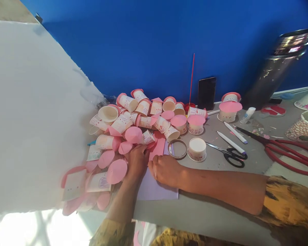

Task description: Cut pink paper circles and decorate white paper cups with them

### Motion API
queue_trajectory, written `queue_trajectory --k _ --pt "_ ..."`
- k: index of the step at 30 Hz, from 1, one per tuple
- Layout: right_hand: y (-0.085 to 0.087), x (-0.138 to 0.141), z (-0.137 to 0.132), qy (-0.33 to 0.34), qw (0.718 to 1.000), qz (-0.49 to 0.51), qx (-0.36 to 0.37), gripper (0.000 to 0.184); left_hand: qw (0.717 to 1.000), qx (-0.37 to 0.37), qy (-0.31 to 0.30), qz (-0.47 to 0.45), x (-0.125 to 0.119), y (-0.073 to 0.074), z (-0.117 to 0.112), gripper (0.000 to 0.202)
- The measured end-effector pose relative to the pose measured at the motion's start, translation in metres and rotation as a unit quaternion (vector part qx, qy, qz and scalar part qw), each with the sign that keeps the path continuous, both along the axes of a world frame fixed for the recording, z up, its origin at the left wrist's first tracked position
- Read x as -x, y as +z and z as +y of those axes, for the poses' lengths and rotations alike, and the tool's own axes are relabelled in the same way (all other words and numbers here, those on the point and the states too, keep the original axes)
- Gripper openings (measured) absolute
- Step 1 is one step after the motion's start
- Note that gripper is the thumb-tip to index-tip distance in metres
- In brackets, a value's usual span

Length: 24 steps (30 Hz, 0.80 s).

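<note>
My left hand (137, 160) rests at the near edge of a heap of small paper cups with pink paper discs (143, 119); its fingers curl down onto pink paper (157, 147), and what they grip is hidden. My right hand (165, 169) lies palm down on a pale lilac sheet (154, 189), its fingers bent under at the edge of the pink paper. A ring of tape (177, 149) and an upturned paper cup (197, 149) sit just right of my hands.
A large white sheet (33, 116) fills the left. On the grey table lie black scissors (229, 155), big red scissors (290, 153), two white pens (233, 136), a glue stick (247, 115), a phone (206, 93) against the blue wall, a metal cylinder (274, 71) and patterned cups (304, 128).
</note>
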State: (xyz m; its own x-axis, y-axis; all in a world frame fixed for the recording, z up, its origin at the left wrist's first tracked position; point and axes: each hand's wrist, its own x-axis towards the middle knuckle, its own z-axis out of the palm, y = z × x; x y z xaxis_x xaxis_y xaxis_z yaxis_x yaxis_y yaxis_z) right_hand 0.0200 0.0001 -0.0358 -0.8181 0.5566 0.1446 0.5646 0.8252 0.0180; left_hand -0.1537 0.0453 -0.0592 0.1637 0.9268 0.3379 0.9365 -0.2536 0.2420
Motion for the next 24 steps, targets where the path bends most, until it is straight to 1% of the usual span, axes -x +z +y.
queue_trajectory --k 5,12,16,20,24 --pt "0.006 -0.011 -0.009 0.014 1.000 -0.018 0.009 0.021 1.000 0.003 0.002 0.004 0.000 0.001 0.000 0.020" --pt "0.006 -0.032 -0.019 0.050 0.998 -0.033 -0.005 0.023 1.000 0.008 0.006 0.010 0.002 0.000 -0.002 0.018" --pt "0.007 -0.045 -0.030 0.057 0.998 -0.029 0.012 0.021 1.000 0.008 0.008 0.019 0.001 -0.001 -0.001 0.019" --pt "0.002 -0.061 -0.045 0.079 0.996 -0.025 0.023 0.016 0.999 0.009 0.011 0.033 0.000 0.000 -0.002 0.019" --pt "-0.005 -0.083 -0.065 0.093 0.996 -0.005 0.007 0.012 0.999 0.010 0.009 0.036 0.000 0.001 -0.002 0.020"
